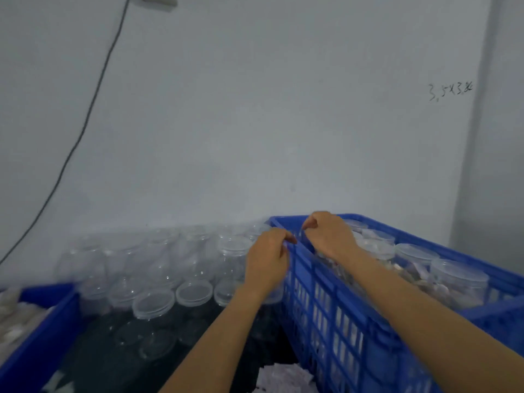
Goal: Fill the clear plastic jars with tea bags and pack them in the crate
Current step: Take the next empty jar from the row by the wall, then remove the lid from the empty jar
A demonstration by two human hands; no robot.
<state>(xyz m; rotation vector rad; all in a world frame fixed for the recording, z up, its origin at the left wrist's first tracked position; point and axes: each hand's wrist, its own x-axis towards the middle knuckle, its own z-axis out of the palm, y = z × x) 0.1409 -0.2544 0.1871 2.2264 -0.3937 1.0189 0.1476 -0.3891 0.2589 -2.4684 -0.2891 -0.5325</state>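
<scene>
Left hand (266,259): fingers curled over the top rim of the blue crate (337,316), on its near left wall; the grip is on the rim itself.
Right hand (330,234): fingers bent, thumb and forefinger drawn together just above the same rim, a little farther along; whether they pinch the rim or something thin cannot be told (the frame is blurred here).
Hands, relation: close beside each other at the crate's far left corner, not touching.
Crate: slatted blue plastic, at the right of the view, against the pale wall (255,109).
Filled jars (456,282): clear plastic, lidded, standing upright in a row inside the crate along its far wall; pale contents show through.
Empty jars (153,303): clear, many, grouped on the dark surface to the left of the crate, reaching back to the wall; those nearest stand upright.
Second blue bin (42,330): lower left, holding a heap of pale packets (14,316) (too blurred to name).
Loose white packets (286,377): a small heap at the bottom edge, beside the crate's near corner.
Cable (93,100): dark, running down the wall at left.
Writing (449,90): handwritten figures on the wall, upper right.
</scene>
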